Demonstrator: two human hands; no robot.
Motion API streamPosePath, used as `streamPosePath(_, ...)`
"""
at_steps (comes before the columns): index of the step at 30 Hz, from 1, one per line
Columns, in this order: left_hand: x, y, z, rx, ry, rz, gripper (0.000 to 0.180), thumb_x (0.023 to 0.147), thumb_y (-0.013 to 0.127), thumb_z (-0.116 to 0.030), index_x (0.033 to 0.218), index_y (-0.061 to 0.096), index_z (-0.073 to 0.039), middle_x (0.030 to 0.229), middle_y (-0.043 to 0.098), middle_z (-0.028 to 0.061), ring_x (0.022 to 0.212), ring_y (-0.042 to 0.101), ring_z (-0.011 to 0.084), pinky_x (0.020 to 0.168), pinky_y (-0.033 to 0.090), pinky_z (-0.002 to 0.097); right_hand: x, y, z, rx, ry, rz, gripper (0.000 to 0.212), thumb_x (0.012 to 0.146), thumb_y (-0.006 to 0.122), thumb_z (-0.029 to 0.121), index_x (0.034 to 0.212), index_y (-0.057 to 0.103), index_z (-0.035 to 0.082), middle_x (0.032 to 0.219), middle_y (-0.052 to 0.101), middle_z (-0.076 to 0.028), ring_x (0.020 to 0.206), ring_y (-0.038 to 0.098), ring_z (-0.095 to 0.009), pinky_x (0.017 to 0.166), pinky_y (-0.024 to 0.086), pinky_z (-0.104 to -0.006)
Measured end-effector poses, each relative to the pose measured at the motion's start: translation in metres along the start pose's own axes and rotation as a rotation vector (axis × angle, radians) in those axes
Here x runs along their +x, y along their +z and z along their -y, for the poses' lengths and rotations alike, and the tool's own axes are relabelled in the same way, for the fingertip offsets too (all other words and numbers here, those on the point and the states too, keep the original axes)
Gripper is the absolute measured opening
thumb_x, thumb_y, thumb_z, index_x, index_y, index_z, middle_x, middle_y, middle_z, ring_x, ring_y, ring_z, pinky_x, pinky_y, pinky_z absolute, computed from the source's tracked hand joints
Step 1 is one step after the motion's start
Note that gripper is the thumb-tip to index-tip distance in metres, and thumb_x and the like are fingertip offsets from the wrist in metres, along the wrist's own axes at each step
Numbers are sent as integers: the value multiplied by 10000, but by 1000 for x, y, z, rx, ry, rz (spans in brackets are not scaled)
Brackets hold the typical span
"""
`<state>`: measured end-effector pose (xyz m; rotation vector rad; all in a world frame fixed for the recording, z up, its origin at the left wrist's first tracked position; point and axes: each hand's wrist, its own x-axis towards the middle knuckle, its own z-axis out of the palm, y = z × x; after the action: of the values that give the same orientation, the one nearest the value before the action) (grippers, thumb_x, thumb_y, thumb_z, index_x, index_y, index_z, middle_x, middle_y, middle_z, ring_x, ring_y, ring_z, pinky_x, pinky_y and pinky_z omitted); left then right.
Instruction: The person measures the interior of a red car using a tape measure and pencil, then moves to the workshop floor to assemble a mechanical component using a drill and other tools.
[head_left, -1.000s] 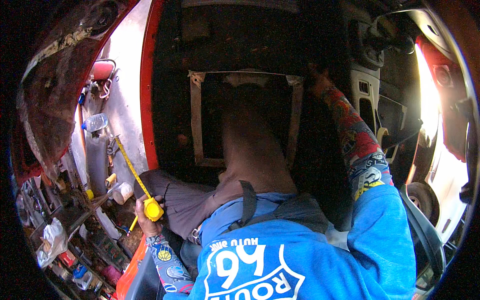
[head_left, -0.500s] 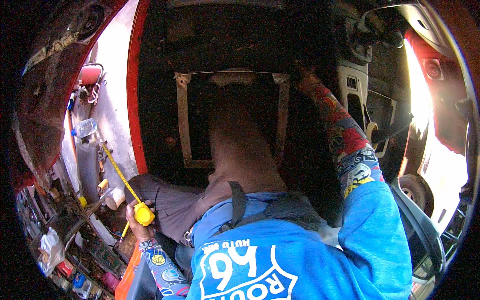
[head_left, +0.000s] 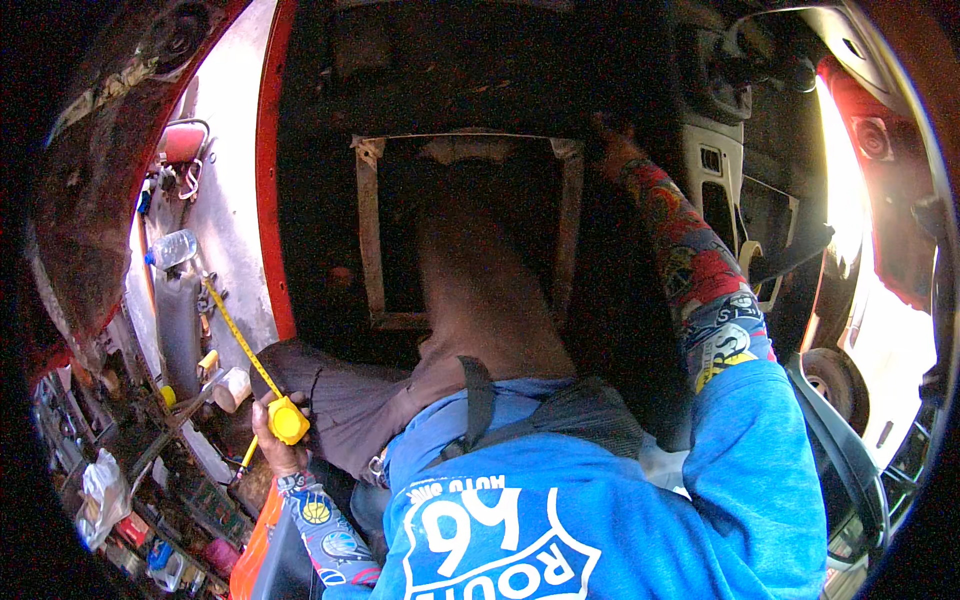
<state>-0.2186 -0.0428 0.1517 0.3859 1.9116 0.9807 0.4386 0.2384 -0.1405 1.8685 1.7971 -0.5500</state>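
My left hand [head_left: 282,450] is closed round a yellow tape measure [head_left: 289,422] beside my left knee. Its yellow blade [head_left: 238,340] sticks out toward the upper left, past the vehicle's side. A thin yellow stick like a pencil [head_left: 249,455] pokes out below the same hand. My right arm stretches forward into the dark interior, and my right hand [head_left: 617,152] is at the upper right corner of a pale rectangular frame [head_left: 370,230]. Shadow hides its fingers, so I cannot make out whether they touch the frame or hold anything.
A red door-opening edge [head_left: 272,180] runs along my left. Outside it are a clear plastic bottle [head_left: 173,250], a red-seated stool [head_left: 182,143] and cluttered tools and scraps. On my right are a pale door panel [head_left: 712,170] and a wheel [head_left: 835,385].
My right hand and forearm have shifted slightly within the view, the hand staying near the frame's corner. The tape measure stays in my left hand with its blade out.
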Motion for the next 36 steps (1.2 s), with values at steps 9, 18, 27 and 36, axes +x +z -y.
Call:
streamPosePath(9,3,-4,7,-39,-9,-24,631,1026,447,-596,1258,571,-22,963,742,199,680,719,214,478,546,278,17,34,-32,27,-237,-166,936,946,659,341,1667,81,192,1702,227,-131,1551,237,-362,1242,75,-649)
streamPosePath(18,-1,-3,1,-3,-11,43,583,1024,466,-575,1227,575,-39,974,730,214,718,712,260,658,594,360,33,41,-51,-60,-374,-295,858,987,593,350,1666,111,147,1695,260,-131,1550,268,-326,1221,67,-666)
streamPosePath(27,-1,-3,3,-51,22,61,603,1008,498,-571,1214,612,-16,952,749,207,694,736,226,494,559,299,32,37,-41,13,-299,-218,807,998,580,285,1660,146,126,1685,285,-131,1541,285,-333,1235,70,-637)
streamPosePath(36,-4,0,0,-7,34,36,580,1026,465,-564,1227,582,-33,948,750,207,682,734,227,480,552,291,26,32,-38,24,-252,-194,800,996,585,260,1658,156,124,1677,302,-131,1530,305,-343,1247,73,-616)
